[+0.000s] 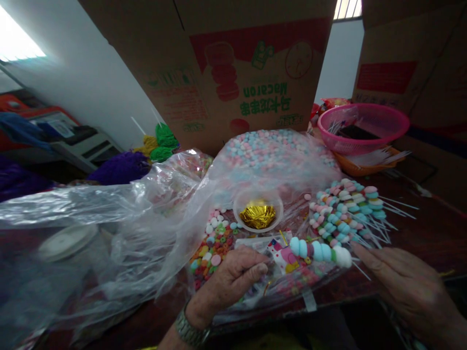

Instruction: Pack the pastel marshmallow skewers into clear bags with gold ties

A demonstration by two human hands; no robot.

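My left hand (237, 274), with a metal watch on its wrist, is closed in a pinch at the edge of a small printed clear wrapper (286, 260). A candy skewer (321, 252) of blue, white and green pieces lies across the wrapper's right side. Its white stick points toward my right hand (404, 279), whose fingertips are near the stick; motion blur hides whether they touch it. Behind the wrapper stands a clear bowl (239, 206) with gold twist ties (258, 215). A pile of finished-looking candy skewers (343, 209) lies beyond my right hand.
A large plastic bag of pink and blue candies (270, 155) spreads behind the bowl. Colourful loose candies (215, 248) lie left of centre. A pink basket (365, 126) stands at right, an upside-down printed carton (233, 63) behind. Crumpled clear plastic (146, 253) covers the left side.
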